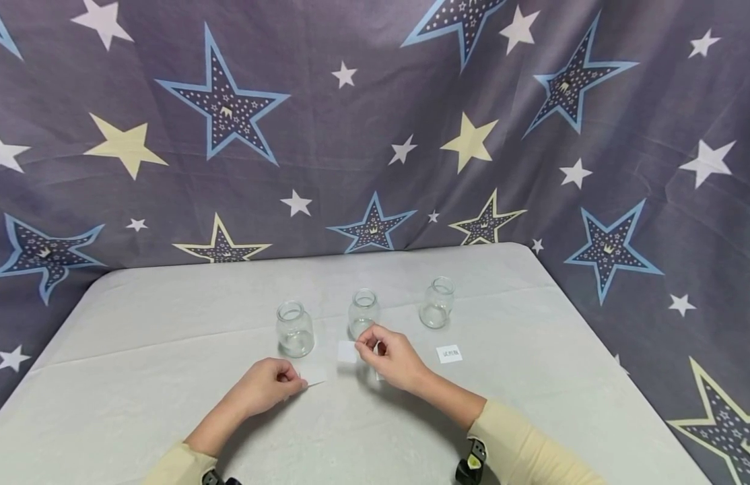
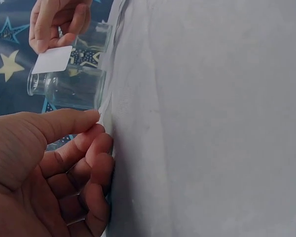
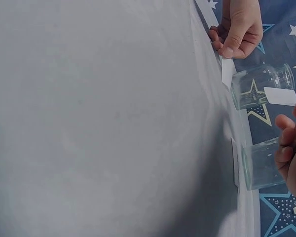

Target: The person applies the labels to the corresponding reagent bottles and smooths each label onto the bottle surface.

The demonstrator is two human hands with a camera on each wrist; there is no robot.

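My left hand (image 1: 268, 387) pinches the edge of a white card (image 1: 314, 378) low over the cloth, in front of the left glass jar (image 1: 295, 330). Between thumb and fingertips, my right hand (image 1: 392, 356) holds up another small white card (image 1: 347, 351), just in front of the middle glass jar (image 1: 364, 313). Part of a further card (image 1: 380, 374) shows beneath that hand, mostly hidden by it. In the right wrist view, the left hand's card (image 3: 227, 73) hangs below the fingers and the right hand's card (image 3: 281, 96) overlaps a jar (image 3: 261, 85).
A third open glass jar (image 1: 437, 303) stands at the right, with a white card bearing dark writing (image 1: 450, 353) lying before it. Pale cloth covers the table (image 1: 169, 323). A dark star-patterned curtain (image 1: 351, 135) hangs behind and at both sides.
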